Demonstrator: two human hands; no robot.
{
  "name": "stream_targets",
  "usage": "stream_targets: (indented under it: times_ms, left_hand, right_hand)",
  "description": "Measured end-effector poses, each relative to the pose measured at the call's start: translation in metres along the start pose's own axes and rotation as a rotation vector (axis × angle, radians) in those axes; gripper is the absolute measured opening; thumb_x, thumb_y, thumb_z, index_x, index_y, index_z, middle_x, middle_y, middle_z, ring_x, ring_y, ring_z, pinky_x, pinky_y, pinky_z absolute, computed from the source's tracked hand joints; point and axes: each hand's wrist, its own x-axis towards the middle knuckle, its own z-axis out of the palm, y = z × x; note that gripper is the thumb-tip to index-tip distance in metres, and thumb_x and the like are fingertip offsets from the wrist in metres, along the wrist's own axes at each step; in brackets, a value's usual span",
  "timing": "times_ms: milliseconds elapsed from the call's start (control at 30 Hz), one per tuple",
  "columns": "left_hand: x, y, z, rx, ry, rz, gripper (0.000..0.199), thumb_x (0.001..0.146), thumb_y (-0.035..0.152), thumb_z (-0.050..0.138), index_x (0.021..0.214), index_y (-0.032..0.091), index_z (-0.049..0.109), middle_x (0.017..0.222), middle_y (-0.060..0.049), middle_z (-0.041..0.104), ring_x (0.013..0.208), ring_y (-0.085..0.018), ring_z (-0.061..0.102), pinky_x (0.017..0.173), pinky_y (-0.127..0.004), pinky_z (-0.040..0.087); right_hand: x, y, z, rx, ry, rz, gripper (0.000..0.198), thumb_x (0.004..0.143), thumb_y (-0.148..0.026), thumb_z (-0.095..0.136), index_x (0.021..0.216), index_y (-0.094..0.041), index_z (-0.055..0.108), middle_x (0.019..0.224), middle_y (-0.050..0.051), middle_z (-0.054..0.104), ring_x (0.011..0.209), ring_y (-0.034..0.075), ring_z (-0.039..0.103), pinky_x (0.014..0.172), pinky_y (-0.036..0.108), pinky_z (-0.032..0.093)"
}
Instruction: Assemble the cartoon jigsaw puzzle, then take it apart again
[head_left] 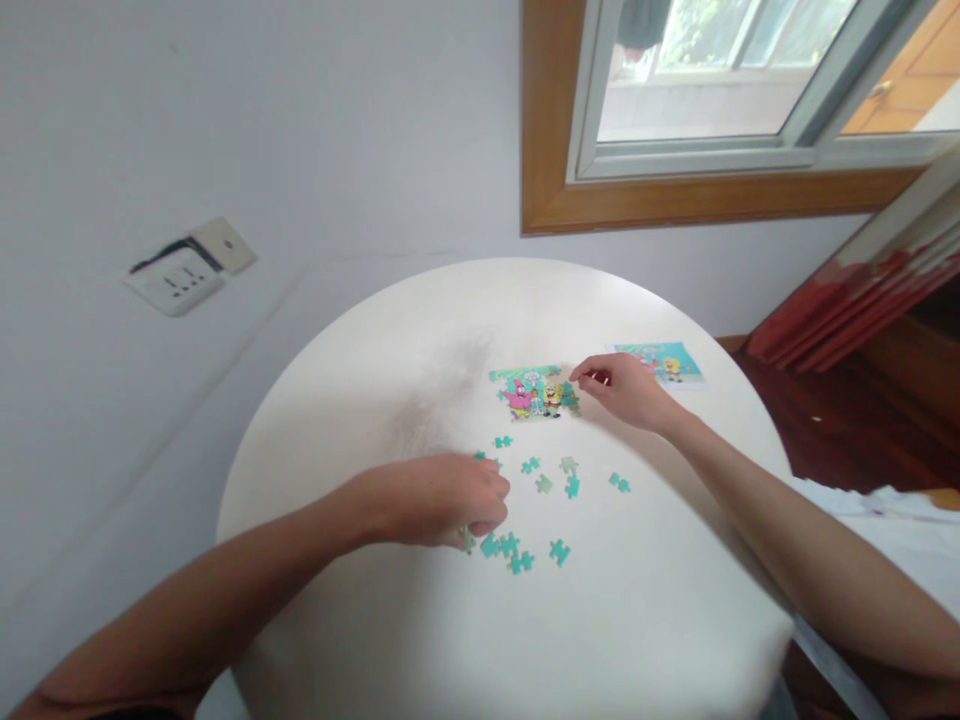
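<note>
A partly joined jigsaw puzzle [534, 396] with a pink and a yellow cartoon figure lies on the round white table [600, 620]. My right hand [619, 388] is at its right edge, thumb and fingertips pinched together; anything between them is too small to make out. My left hand [469, 495] rests low over the loose pieces to the left, its fingers curled, and what they hold is hidden. Several loose turquoise puzzle pieces [509, 544] lie just right of it. A pale green puzzle piece [569, 466] and other loose pieces are scattered below the joined part.
Behind my right hand lies a picture card [667, 362] with the same cartoon figures, partly covered by the hand. A wall with a socket [180, 280] borders the table at the left. A window [697, 90] and a red curtain [847, 290] are at the right.
</note>
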Motion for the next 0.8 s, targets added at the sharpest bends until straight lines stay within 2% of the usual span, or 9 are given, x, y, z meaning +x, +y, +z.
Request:
stream_targets:
  times_ms: [100,167,233,333,433,500,667,800]
  left_hand:
    - [0.001,-0.009,-0.001,-0.167,-0.057,0.007,0.024,0.069,-0.002,0.067,0.068,0.020,0.058,0.069,0.003,0.060,0.065,-0.012,0.051,0.059,-0.024,0.037]
    - [0.002,-0.015,-0.004,-0.268,-0.044,0.002,0.020,0.072,0.000,0.066,0.071,0.020,0.060,0.067,0.004,0.060,0.061,-0.010,0.051,0.059,-0.022,0.038]
    - [0.006,-0.022,-0.009,-0.341,0.050,-0.048,0.014,0.074,0.006,0.067,0.075,0.019,0.063,0.065,0.004,0.059,0.059,-0.008,0.052,0.059,-0.020,0.039]
    - [0.015,-0.034,-0.011,-0.505,0.275,-0.211,0.004,0.078,0.018,0.068,0.082,0.017,0.066,0.065,0.003,0.059,0.058,-0.008,0.052,0.055,-0.019,0.039]
    - [0.024,-0.047,-0.005,-0.754,0.472,-0.366,0.016,0.079,0.025,0.069,0.090,0.013,0.068,0.072,-0.002,0.066,0.065,-0.010,0.059,0.060,-0.020,0.045]
    - [0.028,-0.054,0.001,-0.870,0.540,-0.420,0.020,0.078,0.027,0.071,0.092,0.012,0.070,0.079,-0.005,0.070,0.071,-0.012,0.063,0.065,-0.022,0.048]
    - [0.032,-0.058,0.006,-0.918,0.581,-0.511,0.025,0.076,0.030,0.073,0.094,0.013,0.074,0.084,-0.008,0.074,0.075,-0.015,0.067,0.067,-0.023,0.050]
    - [0.033,-0.055,0.004,-0.895,0.582,-0.546,0.025,0.075,0.030,0.073,0.093,0.013,0.076,0.084,-0.008,0.075,0.074,-0.016,0.068,0.066,-0.023,0.050]
  right_hand:
    - [0.000,0.001,0.001,0.023,0.001,-0.001,0.023,0.080,-0.021,0.051,0.085,-0.018,0.073,0.070,0.003,0.068,0.059,0.013,0.052,0.058,0.027,0.038]
    - [0.000,0.002,0.001,0.037,-0.001,-0.002,0.022,0.080,-0.021,0.051,0.084,-0.018,0.073,0.070,0.003,0.068,0.059,0.013,0.052,0.058,0.027,0.038]
    - [0.000,0.003,0.002,0.055,-0.006,-0.006,0.021,0.080,-0.021,0.051,0.084,-0.018,0.072,0.071,0.003,0.068,0.059,0.013,0.052,0.058,0.027,0.038]
    - [0.000,0.002,0.006,0.100,-0.031,-0.015,0.021,0.080,-0.020,0.052,0.083,-0.017,0.072,0.072,0.003,0.068,0.060,0.013,0.052,0.059,0.027,0.039]
    - [-0.002,-0.002,0.012,0.197,-0.093,-0.024,0.020,0.080,-0.021,0.052,0.083,-0.016,0.072,0.073,0.003,0.068,0.061,0.013,0.053,0.058,0.026,0.040]
    - [-0.005,-0.007,0.017,0.291,-0.149,-0.035,0.018,0.080,-0.021,0.054,0.084,-0.016,0.071,0.075,0.003,0.068,0.064,0.013,0.054,0.060,0.025,0.041]
    - [-0.012,-0.020,0.030,0.486,-0.284,-0.029,0.014,0.079,-0.022,0.060,0.086,-0.016,0.070,0.070,0.001,0.063,0.061,0.010,0.052,0.056,0.023,0.040]
    - [-0.017,-0.029,0.037,0.607,-0.333,-0.010,0.016,0.079,-0.027,0.065,0.088,-0.015,0.070,0.069,0.001,0.062,0.060,0.010,0.051,0.055,0.024,0.039]
